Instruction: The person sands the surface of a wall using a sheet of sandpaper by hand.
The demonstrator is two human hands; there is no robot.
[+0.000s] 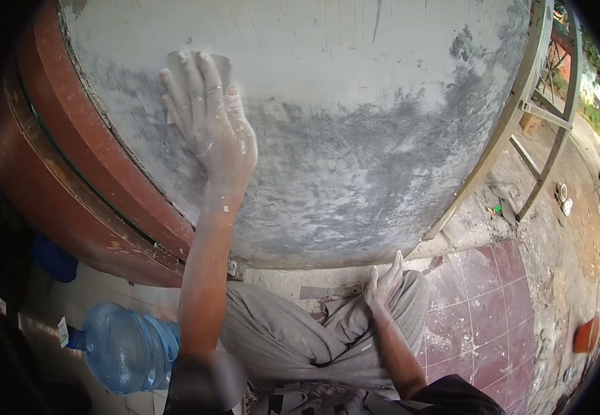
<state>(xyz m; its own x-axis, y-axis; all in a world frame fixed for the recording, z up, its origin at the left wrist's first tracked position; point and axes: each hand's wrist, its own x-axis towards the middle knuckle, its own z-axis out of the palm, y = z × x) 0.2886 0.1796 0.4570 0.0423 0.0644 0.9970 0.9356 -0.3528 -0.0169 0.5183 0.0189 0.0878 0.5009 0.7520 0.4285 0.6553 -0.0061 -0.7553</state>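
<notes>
My left hand (215, 128), coated in white dust, is raised against the upper left of a grey, patchy wall (355, 173). Its fingers press a greyish piece of sandpaper (221, 66) flat to the surface; most of the sheet is hidden under them. Low down by my bent knee, my right hand (385, 282) rests with fingers stretched out, and no object shows in it. It is close to the wall's bottom edge. A flat grey strip, like a scraper blade (320, 292), lies on the floor between my legs and the wall.
A red-brown frame (116, 138) borders the wall on the left. A large blue water bottle (123, 349) lies beside my left arm. At right stands a wooden ladder (545, 114). Dusty maroon tiles (476, 297) and an orange block (585, 335) are at lower right.
</notes>
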